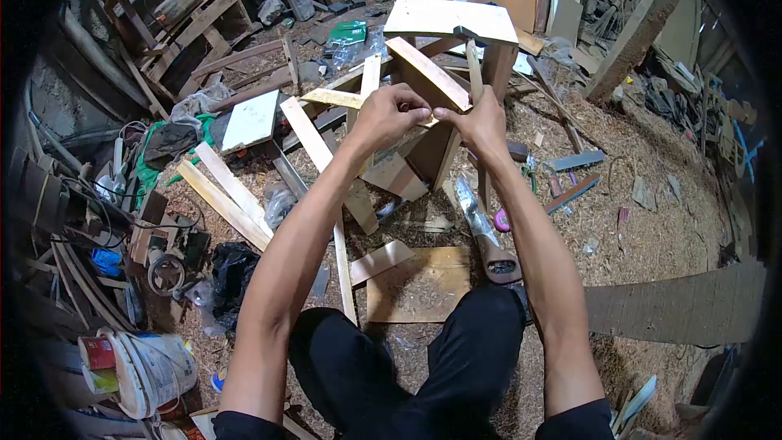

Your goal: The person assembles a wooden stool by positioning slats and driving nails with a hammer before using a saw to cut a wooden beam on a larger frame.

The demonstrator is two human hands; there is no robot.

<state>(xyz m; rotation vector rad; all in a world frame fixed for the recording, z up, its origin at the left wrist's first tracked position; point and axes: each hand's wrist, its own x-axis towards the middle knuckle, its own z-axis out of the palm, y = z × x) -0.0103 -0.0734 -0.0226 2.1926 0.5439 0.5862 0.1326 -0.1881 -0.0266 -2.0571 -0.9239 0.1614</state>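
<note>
My left hand is closed in a pinch above the wooden frame; whatever small thing sits in its fingertips is too small to make out. My right hand almost meets it, thumb and finger pinched together, with a hammer held upright and its dark head away from me. Just beyond both hands, a pale wood strip slants across the frame. A thinner yellowish strip reaches the left hand from the left. Behind them, a white-topped board rests on the wooden structure.
A handsaw lies between my knees and the frame, beside a pink tape measure. A plywood piece is on the floor. Long planks lie left, a bucket lower left, and a wide board right. Wood shavings cover the ground.
</note>
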